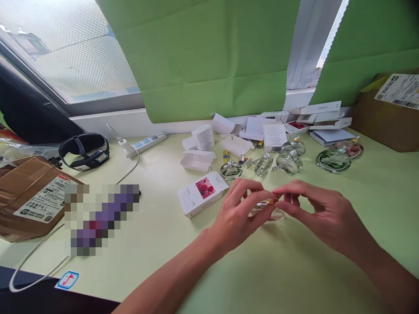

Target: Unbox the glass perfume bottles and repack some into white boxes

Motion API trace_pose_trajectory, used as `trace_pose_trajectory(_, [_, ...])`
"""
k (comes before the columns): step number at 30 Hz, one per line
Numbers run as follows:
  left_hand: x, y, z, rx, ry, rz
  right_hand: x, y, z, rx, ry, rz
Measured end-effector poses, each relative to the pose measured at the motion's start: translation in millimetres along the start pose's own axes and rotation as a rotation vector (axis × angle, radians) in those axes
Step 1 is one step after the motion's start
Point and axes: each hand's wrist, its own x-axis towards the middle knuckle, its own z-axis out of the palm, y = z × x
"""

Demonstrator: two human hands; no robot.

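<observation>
My left hand (240,210) and my right hand (314,209) meet over a small clear glass perfume bottle (277,214) lying on the pale green table (294,270). The fingertips of both hands pinch its gold cap (270,201). Most of the bottle is hidden behind my fingers. A white box with a pink rose picture (202,192) lies just left of my left hand.
Several clear glass bottles (263,164) and open white boxes (274,136) crowd the back of the table. A power strip (146,143), a black headband device (84,151), cardboard parcels (29,196) on the left and a cardboard box (388,115) on the right.
</observation>
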Motion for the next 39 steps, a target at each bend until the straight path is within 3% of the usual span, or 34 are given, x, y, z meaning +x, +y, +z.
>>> trace_pose_trajectory(6, [0.6,-2.4,0.2,-0.092,-0.026,-0.028,-0.8,4.1,-5.0,0.004,-0.015,-0.018])
trace_pose_trajectory(13, [-1.8,-6.7,-0.8,-0.205,-0.071,-0.064,-1.2,8.7,0.0,0.192,-0.015,0.230])
trace_pose_trajectory(17, [-0.9,-5.2,-1.1,-0.217,-0.086,-0.103,0.0,6.3,0.8,0.250,-0.063,0.287])
trace_pose_trajectory(26, [-0.4,-5.3,-5.1,-0.173,-0.257,-0.201,3.9,9.9,-2.2,0.137,-0.016,0.084])
trace_pose_trajectory(33, [2.1,-3.9,-6.6,-0.178,-0.296,-0.260,0.4,22.8,-9.0,-0.038,-0.298,-0.170])
trace_pose_trajectory(39, [2.1,-3.1,-5.9,-0.211,-0.301,-0.312,-0.4,39.4,2.9,-0.071,-0.346,-0.224])
